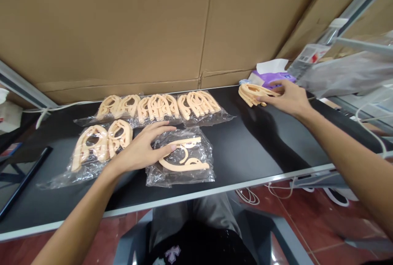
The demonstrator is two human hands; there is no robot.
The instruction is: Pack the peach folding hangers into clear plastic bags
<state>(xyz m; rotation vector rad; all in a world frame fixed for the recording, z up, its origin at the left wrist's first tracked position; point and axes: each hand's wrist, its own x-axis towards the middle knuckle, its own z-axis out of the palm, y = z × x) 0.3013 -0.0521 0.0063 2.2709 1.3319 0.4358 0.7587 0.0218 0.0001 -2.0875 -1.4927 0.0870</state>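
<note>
My left hand (147, 146) lies over the left edge of a clear plastic bag (184, 178), its thumb and fingers apart. On or in this bag is a beige folding hanger (184, 167), its two arms pointing right; the thumb touches its curved end. At the far right, my right hand (288, 97) has its thumb and fingers around the edge of a small stack of beige folding hangers (253, 91). That stack rests on or just above the black table (239, 150); I cannot tell which.
Bagged folding hangers (158, 107) lie in a row along the back, with another bagged group (92, 144) at front left. A purple tissue pack (273, 77) and a plastic bottle (316, 50) stand at back right. Cardboard (123, 31) walls the back. A dark tablet-like panel (21, 179) is at left.
</note>
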